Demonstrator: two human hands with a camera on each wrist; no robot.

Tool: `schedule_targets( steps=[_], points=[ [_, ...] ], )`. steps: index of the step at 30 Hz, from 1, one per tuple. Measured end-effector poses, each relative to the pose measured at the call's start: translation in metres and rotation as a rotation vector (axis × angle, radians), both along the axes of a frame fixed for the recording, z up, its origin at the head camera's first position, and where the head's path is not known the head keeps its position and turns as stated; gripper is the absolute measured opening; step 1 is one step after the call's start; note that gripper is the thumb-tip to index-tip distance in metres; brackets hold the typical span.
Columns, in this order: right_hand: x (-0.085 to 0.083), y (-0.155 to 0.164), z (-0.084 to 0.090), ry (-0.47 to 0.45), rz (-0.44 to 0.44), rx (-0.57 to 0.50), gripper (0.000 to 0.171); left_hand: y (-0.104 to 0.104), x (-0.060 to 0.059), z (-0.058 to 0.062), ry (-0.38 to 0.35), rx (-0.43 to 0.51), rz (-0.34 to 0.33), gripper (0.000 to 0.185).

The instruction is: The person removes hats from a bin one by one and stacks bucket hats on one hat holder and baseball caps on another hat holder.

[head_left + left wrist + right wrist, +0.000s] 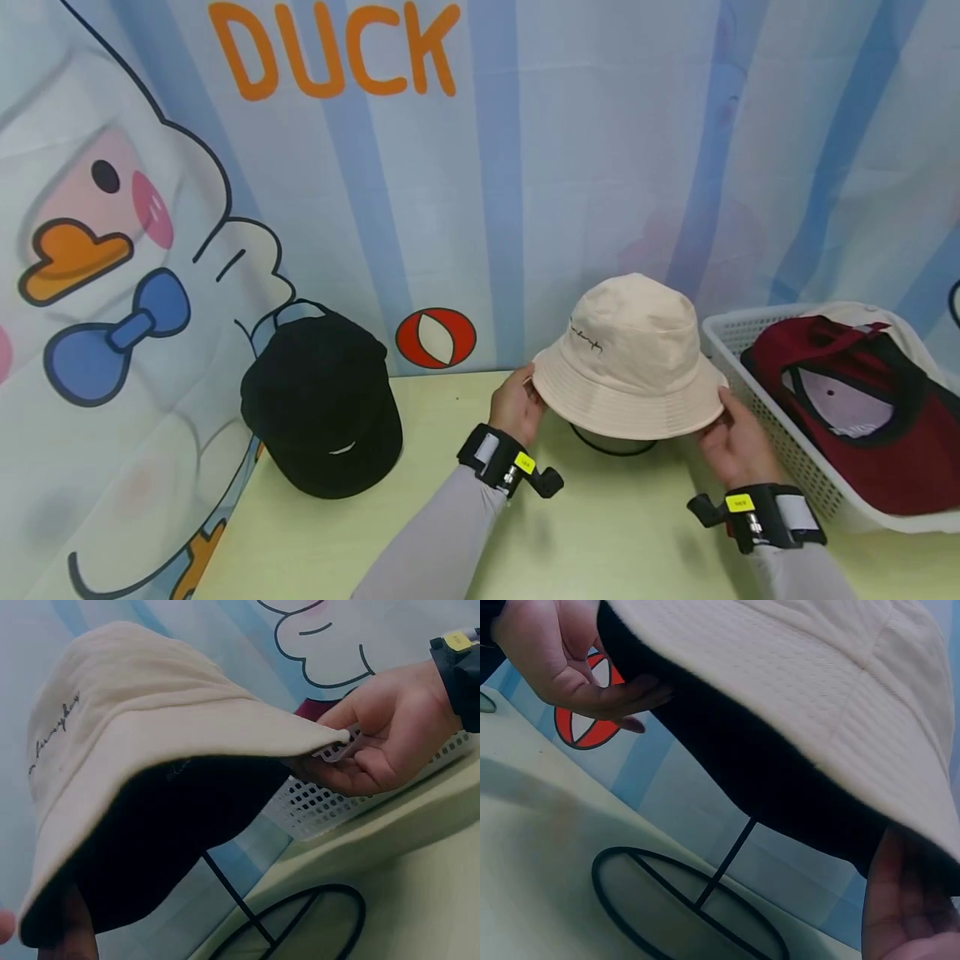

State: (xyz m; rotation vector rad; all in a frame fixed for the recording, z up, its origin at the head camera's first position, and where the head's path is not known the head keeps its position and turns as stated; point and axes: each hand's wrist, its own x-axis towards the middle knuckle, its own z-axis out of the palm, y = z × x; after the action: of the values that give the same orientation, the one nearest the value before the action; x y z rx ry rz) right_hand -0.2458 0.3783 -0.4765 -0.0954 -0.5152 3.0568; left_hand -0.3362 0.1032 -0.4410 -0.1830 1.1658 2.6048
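Note:
A cream bucket hat (630, 358) with small black script on its crown sits above a black wire stand (613, 446) on the pale green table (420, 533). My left hand (528, 387) pinches the left brim, fingers under it and thumb over it. My right hand (722, 408) pinches the right brim the same way. In the left wrist view the right hand (379, 739) grips the edge of the hat (150, 742). In the right wrist view the left hand (577, 667) holds the hat (817, 690), and the stand's stem (727, 859) runs up into its dark inside, top hidden.
A black cap (322, 408) stands on the table's left side against the printed duck curtain (480, 167). On the right, a white mesh basket (787, 450) holds a dark red cap (847, 392) and more fabric. The stand's ring base (690, 907) lies flat on the table.

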Motion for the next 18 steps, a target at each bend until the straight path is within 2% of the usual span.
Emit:
schedule_targets(
  steps=[6,18],
  points=[
    [0.005,-0.009,-0.003,0.042,0.019,0.001,0.021,-0.003,0.009,-0.006,0.006,-0.013,-0.027,0.035],
    [0.012,-0.014,-0.007,0.043,-0.025,0.055,0.022,-0.008,0.006,-0.01,0.007,-0.004,0.003,0.036]
  ],
)
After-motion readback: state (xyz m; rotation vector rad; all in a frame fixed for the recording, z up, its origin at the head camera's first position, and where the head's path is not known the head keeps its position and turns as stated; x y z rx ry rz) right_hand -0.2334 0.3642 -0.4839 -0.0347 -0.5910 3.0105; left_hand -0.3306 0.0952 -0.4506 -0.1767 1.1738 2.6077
